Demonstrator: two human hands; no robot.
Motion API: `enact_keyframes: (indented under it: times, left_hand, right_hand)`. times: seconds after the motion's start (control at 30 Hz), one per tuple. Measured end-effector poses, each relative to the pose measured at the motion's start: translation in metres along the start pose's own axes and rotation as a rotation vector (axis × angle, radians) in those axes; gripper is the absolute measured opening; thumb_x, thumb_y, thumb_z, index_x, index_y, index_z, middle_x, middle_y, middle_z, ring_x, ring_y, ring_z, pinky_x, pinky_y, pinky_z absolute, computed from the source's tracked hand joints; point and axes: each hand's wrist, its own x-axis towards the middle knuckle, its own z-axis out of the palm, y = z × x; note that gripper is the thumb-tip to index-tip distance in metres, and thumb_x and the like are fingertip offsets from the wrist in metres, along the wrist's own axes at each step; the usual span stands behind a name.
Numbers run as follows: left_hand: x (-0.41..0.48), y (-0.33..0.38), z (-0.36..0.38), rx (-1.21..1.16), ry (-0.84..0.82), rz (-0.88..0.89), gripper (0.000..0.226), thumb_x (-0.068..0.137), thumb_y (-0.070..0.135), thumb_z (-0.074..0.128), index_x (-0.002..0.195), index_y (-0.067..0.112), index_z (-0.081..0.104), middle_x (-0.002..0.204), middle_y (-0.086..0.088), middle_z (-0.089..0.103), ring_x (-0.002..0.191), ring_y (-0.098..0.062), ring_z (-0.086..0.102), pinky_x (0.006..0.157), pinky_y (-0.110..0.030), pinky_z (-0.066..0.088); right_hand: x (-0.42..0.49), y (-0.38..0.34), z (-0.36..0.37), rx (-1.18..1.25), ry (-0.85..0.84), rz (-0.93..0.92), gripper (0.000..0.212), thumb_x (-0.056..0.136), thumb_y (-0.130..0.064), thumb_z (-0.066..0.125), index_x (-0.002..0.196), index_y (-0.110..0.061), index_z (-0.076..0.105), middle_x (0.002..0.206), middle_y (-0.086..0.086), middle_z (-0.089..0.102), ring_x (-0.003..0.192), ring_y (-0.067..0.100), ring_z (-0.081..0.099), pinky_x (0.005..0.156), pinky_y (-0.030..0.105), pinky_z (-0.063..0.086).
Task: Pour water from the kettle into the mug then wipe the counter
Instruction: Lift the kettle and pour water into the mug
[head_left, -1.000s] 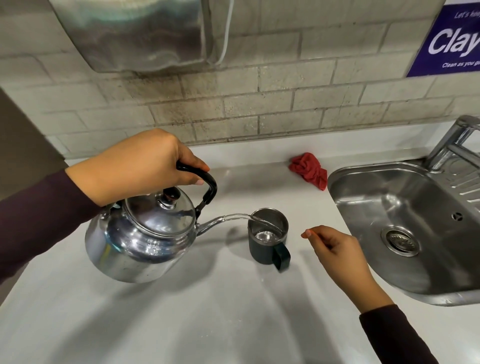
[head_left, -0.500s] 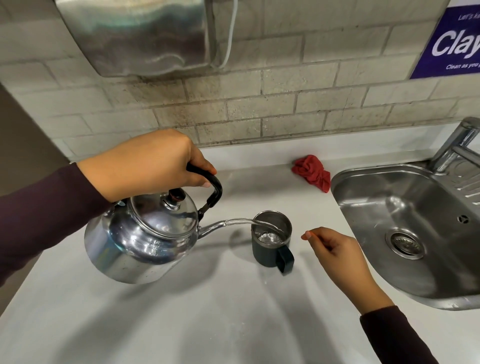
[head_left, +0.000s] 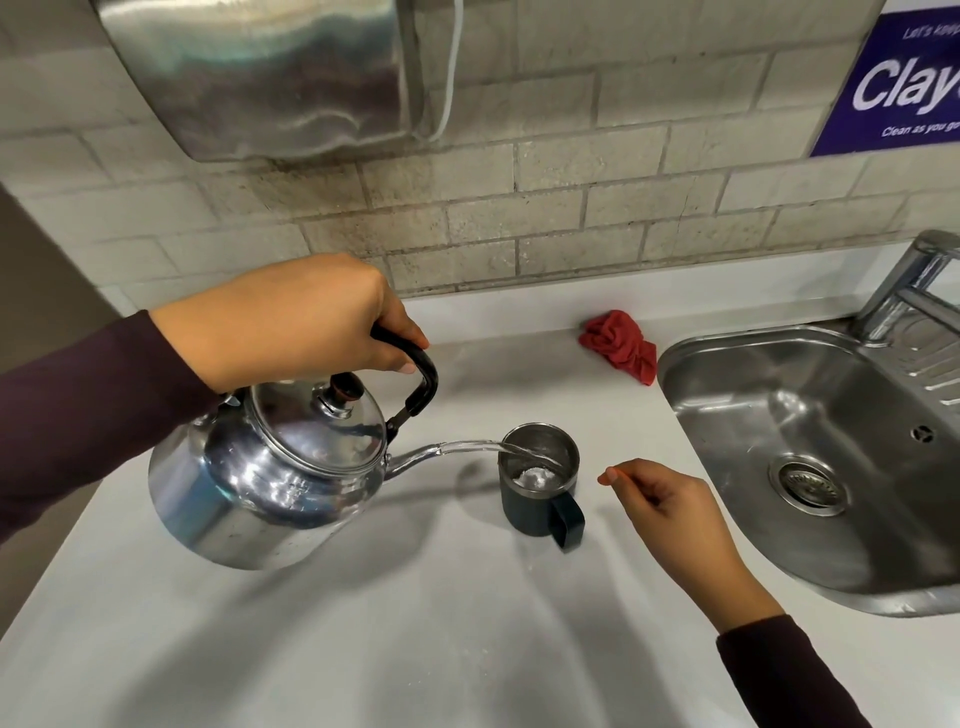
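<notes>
From my head camera, my left hand (head_left: 280, 322) is wrapped tight around the black arched handle of the shiny round steel kettle (head_left: 270, 478), held tilted above the white counter (head_left: 363, 623). It feels weighty and slick, so the handle is the only sensible hold. Water arcs into the dark steel-lined mug (head_left: 540, 483) beside it. My right hand (head_left: 670, 509) hovers just beside the mug, fingers loosely curled, holding nothing. The soft crumpled red cloth (head_left: 618, 345) lies near the steel sink (head_left: 727, 364).

Sign (head_left: 904, 78), tap (head_left: 914, 280) cut off at right edge.
</notes>
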Motion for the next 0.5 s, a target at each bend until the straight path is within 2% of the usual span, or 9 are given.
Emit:
enact_keyframes:
  times: [0.1, 0.17, 0.23, 0.3, 0.37, 0.43, 0.5]
  left_hand:
    - [0.0017, -0.0005, -0.0008, 0.005, -0.003, 0.005, 0.026, 0.072, 0.048, 0.069, 0.099, 0.048, 0.068, 0.045, 0.049, 0.045, 0.073, 0.032, 0.044, 0.047, -0.015, 0.031]
    - [0.0027, -0.0006, -0.0010, 0.014, 0.003, 0.006, 0.026, 0.072, 0.048, 0.070, 0.099, 0.048, 0.068, 0.044, 0.041, 0.046, 0.073, 0.031, 0.045, 0.047, -0.015, 0.032]
    - [0.0033, -0.0008, -0.0013, 0.023, -0.001, 0.008, 0.027, 0.072, 0.049, 0.069, 0.099, 0.048, 0.068, 0.045, 0.040, 0.046, 0.073, 0.031, 0.045, 0.048, -0.015, 0.033]
    - [0.0038, 0.0000, -0.0027, 0.032, -0.019, 0.016, 0.028, 0.072, 0.050, 0.068, 0.100, 0.048, 0.068, 0.046, 0.047, 0.047, 0.074, 0.033, 0.044, 0.047, -0.015, 0.033]
    - [0.0044, 0.0010, -0.0048, 0.044, -0.034, 0.027, 0.027, 0.072, 0.051, 0.068, 0.099, 0.048, 0.068, 0.052, 0.060, 0.039, 0.076, 0.034, 0.042, 0.046, -0.015, 0.031]
    - [0.0042, 0.0026, -0.0072, 0.052, -0.041, 0.035, 0.027, 0.072, 0.050, 0.068, 0.099, 0.047, 0.069, 0.054, 0.063, 0.036, 0.075, 0.035, 0.041, 0.045, -0.014, 0.029]
    - [0.0042, 0.0043, -0.0092, 0.049, -0.050, 0.044, 0.026, 0.073, 0.049, 0.068, 0.098, 0.046, 0.070, 0.054, 0.064, 0.035, 0.070, 0.036, 0.040, 0.041, -0.008, 0.029]
  right_hand:
    - [-0.0003, 0.0002, -0.0006, -0.009, -0.004, -0.003, 0.015, 0.088, -0.028, 0.059, 0.079, -0.022, 0.070, 0.053, 0.016, 0.054, 0.043, 0.011, 0.035, 0.050, 0.027, 0.034]
    - [-0.0003, 0.0003, -0.0007, -0.007, -0.010, 0.000, 0.015, 0.087, -0.028, 0.060, 0.080, -0.022, 0.071, 0.051, 0.013, 0.051, 0.043, 0.011, 0.035, 0.050, 0.027, 0.034]
    - [-0.0001, 0.0003, -0.0007, -0.014, -0.013, -0.001, 0.014, 0.087, -0.028, 0.060, 0.081, -0.022, 0.071, 0.050, 0.011, 0.050, 0.043, 0.010, 0.035, 0.050, 0.027, 0.034]
    - [0.0001, 0.0002, -0.0013, -0.021, -0.013, -0.002, 0.014, 0.088, -0.029, 0.059, 0.081, -0.023, 0.071, 0.053, 0.013, 0.056, 0.043, 0.011, 0.037, 0.051, 0.027, 0.037]
    - [0.0003, 0.0003, -0.0015, -0.028, -0.020, -0.003, 0.015, 0.088, -0.029, 0.059, 0.082, -0.023, 0.071, 0.059, 0.016, 0.061, 0.047, 0.020, 0.044, 0.053, 0.031, 0.042]
    - [0.0003, 0.0004, -0.0014, -0.029, -0.022, -0.006, 0.015, 0.088, -0.030, 0.058, 0.082, -0.023, 0.070, 0.062, 0.017, 0.062, 0.050, 0.027, 0.048, 0.054, 0.034, 0.045]
    - [-0.0002, 0.0009, -0.0008, -0.019, -0.014, -0.013, 0.014, 0.087, -0.028, 0.059, 0.079, -0.024, 0.070, 0.059, 0.018, 0.060, 0.046, 0.020, 0.042, 0.052, 0.031, 0.041]
